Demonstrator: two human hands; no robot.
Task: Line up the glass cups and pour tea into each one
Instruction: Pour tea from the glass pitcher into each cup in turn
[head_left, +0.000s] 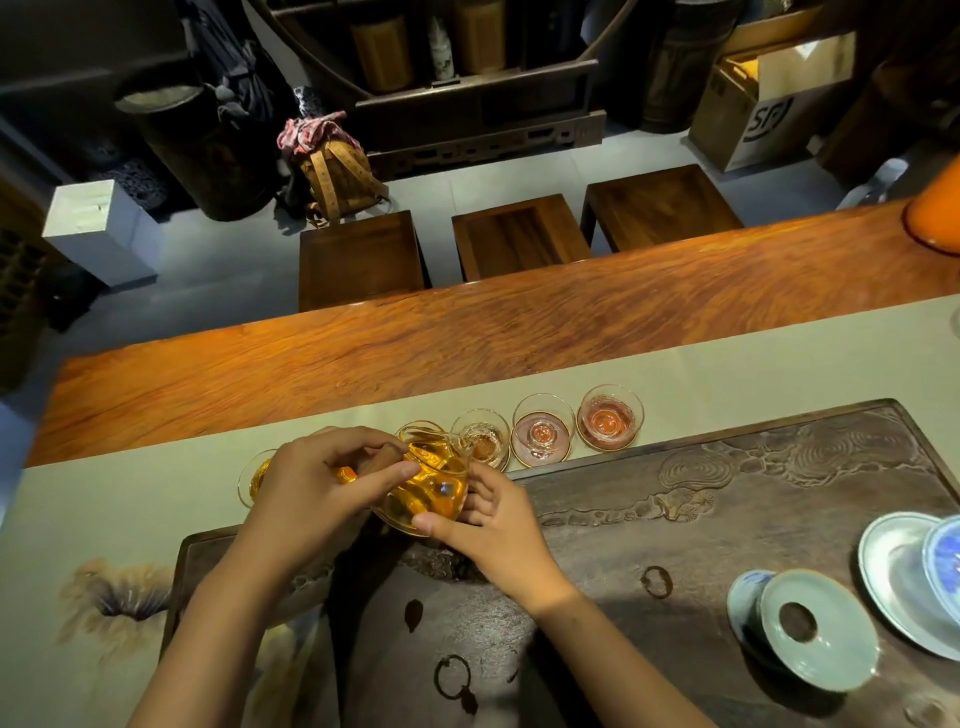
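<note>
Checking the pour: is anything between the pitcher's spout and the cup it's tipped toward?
Nothing visible. The glass pitcher, held by the left hand and steadied by the right hand, tilts its spout over the cup.

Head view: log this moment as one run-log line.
step: pouring | left hand: grips glass pitcher handle | right hand: supports pitcher base | spout: over third cup
</note>
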